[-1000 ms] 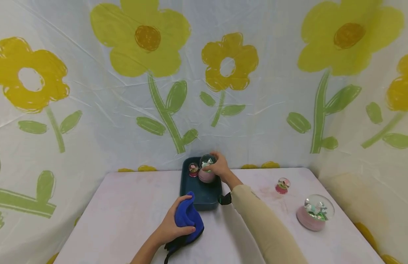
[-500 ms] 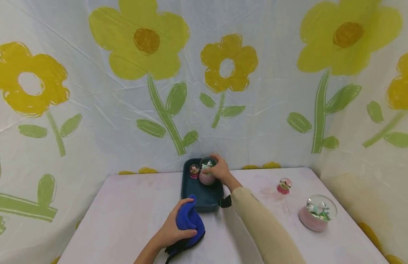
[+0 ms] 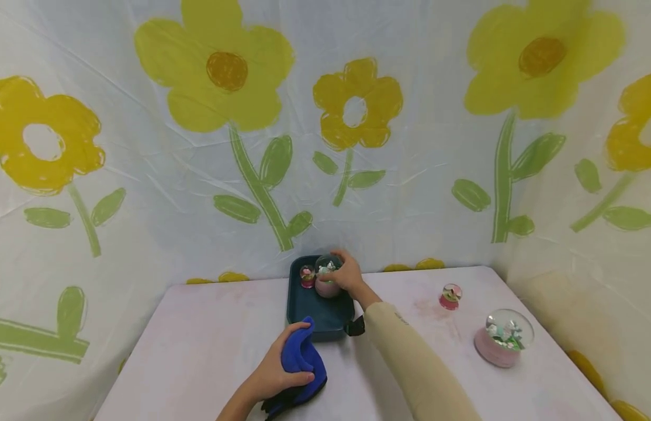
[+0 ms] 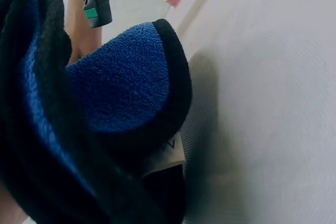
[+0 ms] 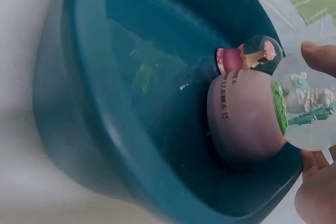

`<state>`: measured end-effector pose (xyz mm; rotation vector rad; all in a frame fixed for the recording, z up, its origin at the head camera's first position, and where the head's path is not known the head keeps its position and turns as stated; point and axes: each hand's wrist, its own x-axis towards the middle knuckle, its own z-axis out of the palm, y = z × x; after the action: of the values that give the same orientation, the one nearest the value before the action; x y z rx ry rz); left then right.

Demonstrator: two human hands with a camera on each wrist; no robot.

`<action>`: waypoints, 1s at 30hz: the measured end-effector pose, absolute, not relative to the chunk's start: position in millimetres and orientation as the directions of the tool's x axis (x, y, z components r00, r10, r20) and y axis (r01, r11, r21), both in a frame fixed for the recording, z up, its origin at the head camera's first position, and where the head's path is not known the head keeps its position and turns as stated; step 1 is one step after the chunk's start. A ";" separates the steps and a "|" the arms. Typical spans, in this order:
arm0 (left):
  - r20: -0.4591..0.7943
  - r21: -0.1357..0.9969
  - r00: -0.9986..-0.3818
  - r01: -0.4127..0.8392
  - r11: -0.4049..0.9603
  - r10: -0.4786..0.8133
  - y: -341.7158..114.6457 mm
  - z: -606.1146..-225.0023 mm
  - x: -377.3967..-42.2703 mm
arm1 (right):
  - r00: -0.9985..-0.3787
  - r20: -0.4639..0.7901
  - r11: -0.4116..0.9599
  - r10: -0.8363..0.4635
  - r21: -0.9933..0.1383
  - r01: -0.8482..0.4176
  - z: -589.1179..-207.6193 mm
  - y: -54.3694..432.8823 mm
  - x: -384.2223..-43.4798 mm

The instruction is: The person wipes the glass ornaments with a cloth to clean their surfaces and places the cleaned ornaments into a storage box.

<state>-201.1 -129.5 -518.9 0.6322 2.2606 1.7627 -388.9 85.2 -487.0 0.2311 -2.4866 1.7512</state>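
Observation:
My right hand (image 3: 350, 273) grips the glass dome of a snow globe (image 5: 247, 114) with a rounded pink base; it stands upright in the far part of a dark teal tray (image 3: 317, 316). Beside it in the tray is a small snow globe (image 3: 307, 276) with a red-pink base, close against the larger one. My left hand (image 3: 275, 368) holds a folded blue cloth (image 3: 299, 351) with black edging, in front of the tray's near edge. In the left wrist view the cloth (image 4: 126, 77) covers most of that hand.
On the right of the table (image 3: 199, 339) stand another small snow globe (image 3: 450, 296) and, nearer the front, another large pink-based snow globe (image 3: 504, 338). A flower-printed cloth backdrop (image 3: 420, 199) rises behind the table's back edge.
The head view has shifted slightly. Both hands keep their holds, and the globe under my right hand stays in the same place in the tray.

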 end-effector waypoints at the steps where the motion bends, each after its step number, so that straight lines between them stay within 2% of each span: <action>1: 0.093 0.959 -0.887 0.201 0.198 0.452 -129.4 -520.6 -200.5 | -0.985 0.159 0.333 -0.071 -0.927 -0.174 -489.3 85.2 -387.8; 8: 0.085 0.956 -0.878 0.205 0.212 0.470 -128.7 -526.5 -199.0 | -0.987 0.136 0.329 -0.088 -0.931 -0.158 -497.4 85.7 -383.2; 22: 0.078 0.950 -0.877 0.210 0.230 0.475 -125.7 -520.4 -201.3 | -0.998 0.065 0.269 -0.016 -0.961 -0.067 -492.1 82.7 -389.8; 30: 0.075 0.948 -0.876 0.210 0.237 0.477 -124.7 -522.2 -202.7 | -0.995 0.096 0.255 -0.018 -0.962 -0.097 -489.8 82.6 -389.2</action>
<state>-202.7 -124.7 -522.2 0.6466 2.2793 1.6896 -389.2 82.6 -489.8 0.1119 -2.4366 1.8751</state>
